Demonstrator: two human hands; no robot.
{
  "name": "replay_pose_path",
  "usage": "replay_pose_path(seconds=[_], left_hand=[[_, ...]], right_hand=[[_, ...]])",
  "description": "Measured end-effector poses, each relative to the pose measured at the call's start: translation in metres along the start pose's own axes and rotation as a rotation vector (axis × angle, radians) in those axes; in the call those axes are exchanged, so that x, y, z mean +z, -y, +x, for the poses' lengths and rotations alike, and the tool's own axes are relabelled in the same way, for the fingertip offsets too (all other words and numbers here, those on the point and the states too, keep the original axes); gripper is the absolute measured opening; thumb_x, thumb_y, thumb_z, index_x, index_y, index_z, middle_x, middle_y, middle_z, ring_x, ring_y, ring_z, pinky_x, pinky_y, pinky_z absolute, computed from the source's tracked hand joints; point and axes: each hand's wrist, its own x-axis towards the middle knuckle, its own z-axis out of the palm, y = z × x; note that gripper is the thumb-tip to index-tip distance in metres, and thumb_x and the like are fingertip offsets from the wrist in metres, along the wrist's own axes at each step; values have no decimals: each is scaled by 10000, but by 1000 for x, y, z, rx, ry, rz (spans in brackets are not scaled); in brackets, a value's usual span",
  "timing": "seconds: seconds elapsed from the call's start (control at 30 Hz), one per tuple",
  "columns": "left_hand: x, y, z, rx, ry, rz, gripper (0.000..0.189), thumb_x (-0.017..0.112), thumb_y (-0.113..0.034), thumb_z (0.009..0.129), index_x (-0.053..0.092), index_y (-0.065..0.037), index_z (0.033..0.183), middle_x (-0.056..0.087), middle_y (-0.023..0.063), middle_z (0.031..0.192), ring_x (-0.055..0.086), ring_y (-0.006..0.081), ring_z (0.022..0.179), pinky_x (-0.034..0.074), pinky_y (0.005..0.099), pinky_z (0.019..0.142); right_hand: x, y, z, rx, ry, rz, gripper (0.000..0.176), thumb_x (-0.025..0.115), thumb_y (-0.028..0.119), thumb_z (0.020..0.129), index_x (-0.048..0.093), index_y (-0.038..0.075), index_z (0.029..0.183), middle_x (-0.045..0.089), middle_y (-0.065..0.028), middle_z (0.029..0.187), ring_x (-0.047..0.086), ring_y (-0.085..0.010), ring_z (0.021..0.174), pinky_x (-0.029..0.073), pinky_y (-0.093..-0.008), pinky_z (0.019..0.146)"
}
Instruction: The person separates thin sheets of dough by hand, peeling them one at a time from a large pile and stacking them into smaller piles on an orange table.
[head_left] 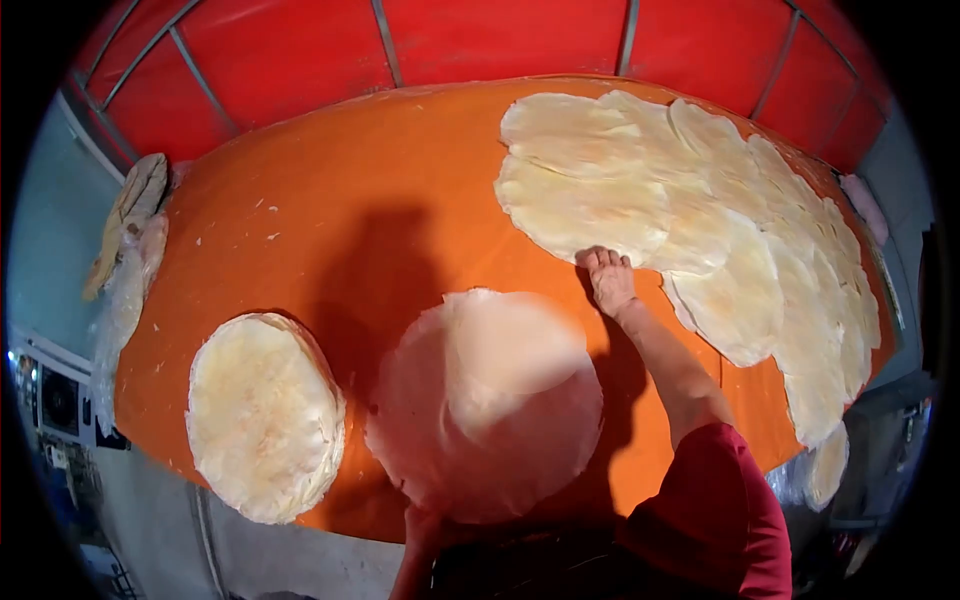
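Out on the orange cloth, my right hand point(607, 280) has its fingers curled on the near edge of a pale, thin flatbread point(585, 205). This piece lies in a wide spread of overlapping flatbreads point(735, 200). Low in the middle, my left hand point(422, 522) is at the near edge of a round, shadowed stack of flatbreads point(480, 440). Its fingers are in shadow and partly hidden there. A bright, blurred patch covers the upper part of that round. On the left sits a thick stack of browned, round flatbreads point(262, 415).
The orange cloth point(240, 230) covers a large table with a few crumbs on it. Behind it stands a red panel wall point(510, 40) with metal bars. Crumpled plastic and cloth point(135, 230) hang at the left edge. Another flatbread point(827, 467) lies low at the right edge.
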Motion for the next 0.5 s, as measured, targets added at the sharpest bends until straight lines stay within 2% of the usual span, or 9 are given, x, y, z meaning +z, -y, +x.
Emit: replay_pose_path(seconds=[0.07,0.13,0.2,0.27,0.3,0.33,0.4,0.47,0.5], left_hand=[[7,3,-15,-23,-94,57,308,575,-205,816,590,74,947,632,104,875,556,143,820,455,295,716],[3,7,-23,-124,-30,92,311,556,-231,829,606,54,942,641,111,839,571,161,813,456,325,723],[-4,27,-25,-174,-18,131,302,546,-232,837,613,42,944,646,110,810,585,179,796,459,331,711],[-34,35,-23,-160,284,473,288,524,-237,861,625,23,936,650,98,765,605,171,732,472,297,667],[-15,-41,-37,-351,346,376,295,507,-244,880,629,20,926,646,83,726,614,150,672,480,256,631],[-20,-65,-36,-476,407,410,280,507,-231,890,621,18,946,642,70,717,615,125,645,484,233,614],[-23,-70,-25,-121,421,128,260,530,-173,880,572,37,1027,641,99,796,623,164,699,499,257,654],[16,-99,-11,97,370,215,318,551,-106,860,489,57,1126,616,132,942,611,191,825,502,280,726],[38,-100,-1,31,373,22,367,565,-98,847,452,62,1158,588,143,1009,588,197,894,496,286,756]], right_hand=[[16,-9,21,-80,-223,-101,357,531,74,676,490,49,1030,528,-118,1061,504,-274,985,397,-385,793],[18,-22,44,-68,-8,-127,383,523,71,684,517,44,1066,576,-142,1025,563,-288,881,439,-374,718],[10,-42,69,-171,21,83,316,518,69,688,559,71,1002,610,-124,889,588,-266,818,459,-358,684],[-8,-50,79,-266,-17,178,280,517,65,685,589,81,956,629,-114,806,602,-258,776,472,-352,664],[-27,-50,78,-307,-67,169,273,519,61,681,597,78,942,631,-113,793,604,-261,766,474,-354,662],[-53,-47,75,-350,-114,158,266,520,57,677,606,76,928,633,-111,779,605,-264,756,477,-357,659],[-129,-7,33,-258,177,279,189,503,64,736,566,47,914,608,-157,814,578,-328,775,469,-392,673],[-167,22,-16,-306,456,372,110,495,70,757,530,22,850,578,-187,768,574,-341,760,458,-402,688],[-183,35,-41,-402,647,356,95,493,63,747,526,12,821,572,-185,734,581,-333,740,454,-398,695]])
